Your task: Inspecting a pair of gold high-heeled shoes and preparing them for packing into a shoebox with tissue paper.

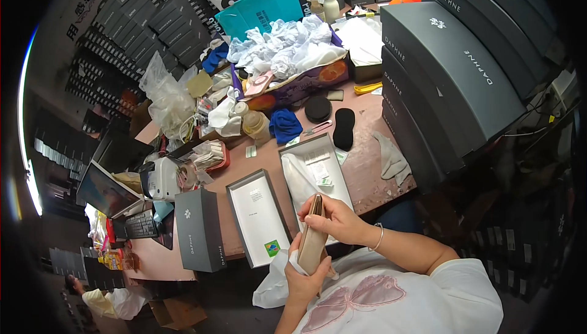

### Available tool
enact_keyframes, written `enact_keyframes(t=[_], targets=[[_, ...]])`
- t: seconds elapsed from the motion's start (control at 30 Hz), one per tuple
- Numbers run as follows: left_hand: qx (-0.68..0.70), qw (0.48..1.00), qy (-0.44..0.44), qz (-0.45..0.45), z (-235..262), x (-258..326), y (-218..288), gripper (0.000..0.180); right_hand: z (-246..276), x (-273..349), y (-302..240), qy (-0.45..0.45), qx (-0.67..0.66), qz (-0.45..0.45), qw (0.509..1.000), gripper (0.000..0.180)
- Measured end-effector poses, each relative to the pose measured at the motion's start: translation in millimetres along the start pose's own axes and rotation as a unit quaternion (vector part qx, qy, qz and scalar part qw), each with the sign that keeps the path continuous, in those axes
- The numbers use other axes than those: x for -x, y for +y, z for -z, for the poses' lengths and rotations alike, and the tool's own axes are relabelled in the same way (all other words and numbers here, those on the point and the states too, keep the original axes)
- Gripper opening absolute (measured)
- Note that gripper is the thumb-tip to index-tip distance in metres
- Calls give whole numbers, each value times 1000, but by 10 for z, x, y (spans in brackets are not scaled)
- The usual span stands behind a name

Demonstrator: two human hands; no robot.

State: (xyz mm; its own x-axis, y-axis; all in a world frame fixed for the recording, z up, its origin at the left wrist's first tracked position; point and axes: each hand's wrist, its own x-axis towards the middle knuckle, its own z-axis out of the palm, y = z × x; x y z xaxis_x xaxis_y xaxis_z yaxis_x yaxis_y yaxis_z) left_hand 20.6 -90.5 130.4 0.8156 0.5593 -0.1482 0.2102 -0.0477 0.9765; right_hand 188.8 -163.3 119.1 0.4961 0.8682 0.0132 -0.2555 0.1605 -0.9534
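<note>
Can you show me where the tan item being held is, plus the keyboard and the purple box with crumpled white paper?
tan item [312, 246]: head view, middle of its side.
keyboard [141, 224]: head view, middle of its keys.
purple box [298, 87]: head view, its front wall.

A white, short-sleeved shirt [440, 309] with a wide right sleeve [468, 271] is being worn. Its front is being decorated by a large dusty-pink butterfly [376, 291] with broad, darker-edged wings and thin curling lines. Around the right wrist, a slim, pale bangle [381, 236] is being worn. The left hand [305, 282] and right hand [337, 218] are being shown bare.
</note>
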Motion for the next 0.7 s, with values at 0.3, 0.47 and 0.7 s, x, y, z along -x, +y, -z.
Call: enact_keyframes(t=[0.3, 0.47, 0.7], targets=[[104, 991, -24, 76, -75, 43, -162, 75, 118, -182, 99, 66, -61, -25, 996, 70], [226, 972, 22, 60, 50, -134, -356, 65, 111, -126, 120, 16, -20, -8, 1000, 55], [427, 873, -101, 215, 435, -291, -509, 42, -76, 33, 10, -127, 107, 2, 986, 39]])
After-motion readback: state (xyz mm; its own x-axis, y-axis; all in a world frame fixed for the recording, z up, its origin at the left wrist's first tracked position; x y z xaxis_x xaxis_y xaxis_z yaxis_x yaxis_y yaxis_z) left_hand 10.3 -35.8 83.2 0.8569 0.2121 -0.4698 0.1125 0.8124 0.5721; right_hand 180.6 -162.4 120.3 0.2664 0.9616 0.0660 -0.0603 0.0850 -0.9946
